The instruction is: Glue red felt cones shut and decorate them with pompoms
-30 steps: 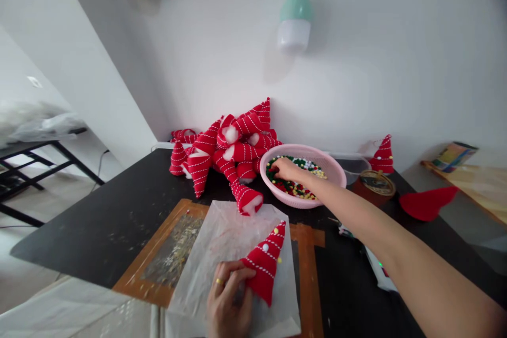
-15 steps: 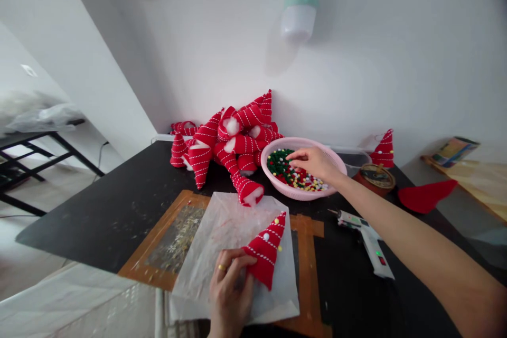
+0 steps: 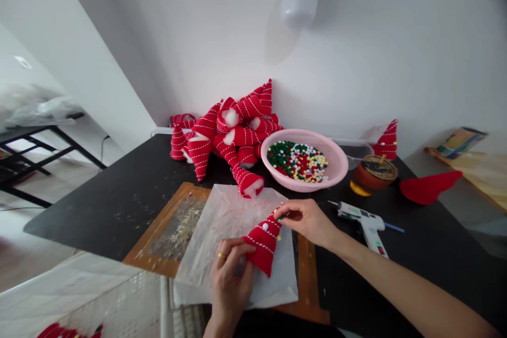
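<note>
A red felt cone (image 3: 261, 256) with white stitched stripes lies on a white sheet of paper (image 3: 202, 253). Small white and yellow pom-poms are on it. My left hand (image 3: 232, 269), a ring on one finger, grips the cone's lower left edge. At the cone's upper end, my right hand (image 3: 307, 219) pinches a small green pom-pom (image 3: 280, 218), mostly covered by the fingertips. Beyond the hands, a pink plastic basket (image 3: 336, 163) holds many green, red, white and yellow pom-poms. To the right lies a white glue gun (image 3: 366, 222) with a blue glue stick in its back.
Stuffed red striped cones (image 3: 237, 132) are heaped against the wall. Right of the basket stand a brown round pot (image 3: 372, 174), a finished-looking cone (image 3: 387, 142) and a plain red felt piece (image 3: 430, 187). Brown tape (image 3: 152, 261) frames a worn patch on the black table (image 3: 103, 195).
My right hand has come from the pink basket down to the cone's tip, bringing a green pom-pom. My left hand keeps its grip on the cone. The view has shifted slightly.
</note>
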Demonstrator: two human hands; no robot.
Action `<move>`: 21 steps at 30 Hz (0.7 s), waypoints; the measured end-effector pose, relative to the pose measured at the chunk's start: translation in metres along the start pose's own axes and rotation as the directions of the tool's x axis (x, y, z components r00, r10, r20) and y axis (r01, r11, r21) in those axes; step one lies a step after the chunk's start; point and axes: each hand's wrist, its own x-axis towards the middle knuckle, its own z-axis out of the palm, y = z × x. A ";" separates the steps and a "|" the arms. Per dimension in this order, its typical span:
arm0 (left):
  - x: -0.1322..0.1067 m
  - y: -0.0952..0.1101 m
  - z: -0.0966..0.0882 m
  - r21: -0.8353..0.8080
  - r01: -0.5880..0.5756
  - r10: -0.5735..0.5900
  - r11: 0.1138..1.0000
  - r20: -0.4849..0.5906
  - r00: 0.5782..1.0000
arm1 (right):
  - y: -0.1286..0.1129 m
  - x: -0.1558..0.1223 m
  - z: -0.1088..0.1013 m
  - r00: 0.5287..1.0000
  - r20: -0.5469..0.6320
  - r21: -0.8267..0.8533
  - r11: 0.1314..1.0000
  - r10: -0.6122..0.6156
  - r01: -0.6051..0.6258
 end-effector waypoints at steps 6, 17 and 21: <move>-0.002 -0.002 0.001 -0.003 -0.009 0.009 1.000 0.006 1.000 | 0.007 -0.004 0.009 0.994 -0.030 -0.093 0.990 -0.109 0.105; -0.004 -0.003 0.000 -0.054 -0.151 0.155 0.987 0.084 0.984 | 0.002 0.002 -0.036 0.990 -0.131 -0.087 0.995 -0.060 0.049; -0.005 -0.003 0.000 -0.085 -0.192 0.200 0.978 0.100 0.975 | 0.003 0.002 -0.045 0.994 -0.037 -0.213 0.973 -0.099 0.089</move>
